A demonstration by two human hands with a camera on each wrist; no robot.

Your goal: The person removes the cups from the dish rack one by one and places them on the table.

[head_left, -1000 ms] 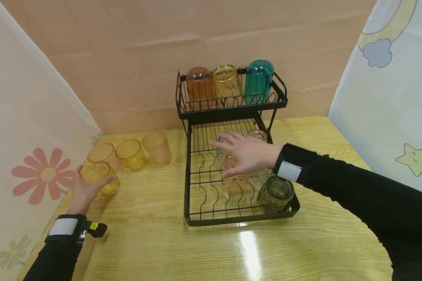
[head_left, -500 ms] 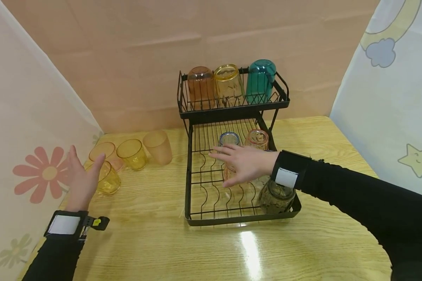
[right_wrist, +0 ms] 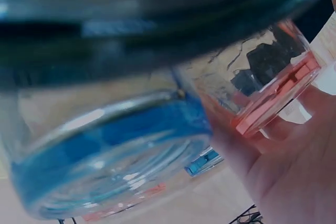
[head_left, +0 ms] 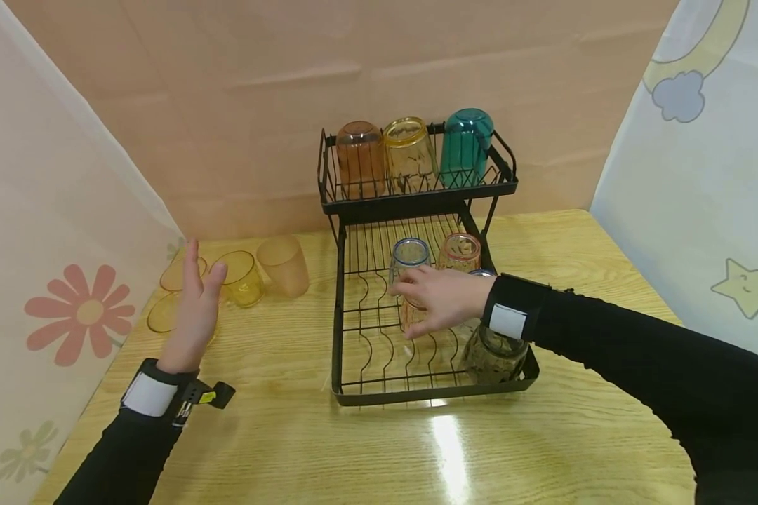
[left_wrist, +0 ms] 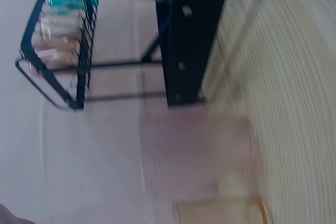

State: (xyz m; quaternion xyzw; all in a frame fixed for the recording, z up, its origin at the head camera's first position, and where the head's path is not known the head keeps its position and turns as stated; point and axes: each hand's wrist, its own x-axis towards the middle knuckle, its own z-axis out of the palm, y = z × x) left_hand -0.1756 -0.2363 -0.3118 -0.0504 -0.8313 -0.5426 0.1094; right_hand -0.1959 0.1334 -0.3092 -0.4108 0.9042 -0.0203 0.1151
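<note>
My left hand (head_left: 192,315) is raised with straight fingers and holds nothing. It passes in front of a yellow glass (head_left: 163,313) and a pinkish glass (head_left: 172,275). To its right stand another yellow glass (head_left: 245,282) and a frosted peach tumbler (head_left: 284,266). Over the lower rack, my right hand (head_left: 445,298) has its thumb and fingers curled round an upside-down pink-based glass (right_wrist: 278,93), largely covered by the hand in the head view. Close by are upturned blue-based (head_left: 410,252), red-based (head_left: 460,251) and dark grey (head_left: 495,356) glasses.
The black two-tier dish rack (head_left: 436,396) stands mid-table. Brown (head_left: 360,158), yellow (head_left: 409,154) and teal (head_left: 466,147) glasses sit upside down on its upper tier. A peach cloth (head_left: 246,140) hangs behind. The left wrist view is blurred.
My left hand has let go of the yellow glass, lifted off, and moved right. My right hand's spread fingers have drawn in round the pink-based glass.
</note>
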